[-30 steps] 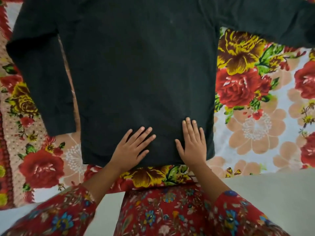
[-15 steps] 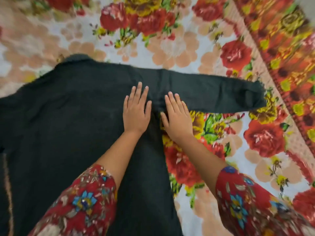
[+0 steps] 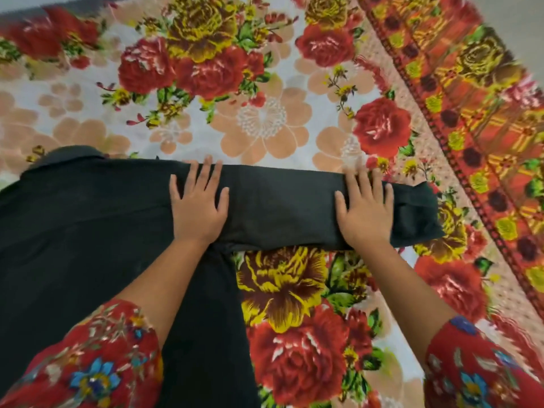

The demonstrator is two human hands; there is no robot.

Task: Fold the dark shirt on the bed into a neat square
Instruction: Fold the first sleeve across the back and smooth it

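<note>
The dark shirt point(image 3: 73, 245) lies flat on the bed, its body filling the left and lower middle of the view, its collar at the upper left. One long sleeve point(image 3: 282, 207) stretches straight out to the right, ending in a cuff near the bedspread's border. My left hand point(image 3: 198, 203) presses flat on the sleeve where it joins the body, fingers spread. My right hand point(image 3: 366, 209) lies flat on the sleeve close to the cuff, fingers spread too. Neither hand grips the cloth.
A floral bedspread point(image 3: 259, 119) with red and yellow roses covers the bed. Its red and orange patterned border point(image 3: 477, 119) runs diagonally at the right. My red flowered sleeves show at the bottom corners.
My view swung from the shirt's hem up to the right sleeve. Both hands left the hem; my right hand then slid outward along the sleeve toward the cuff, my left onto the sleeve's base.
</note>
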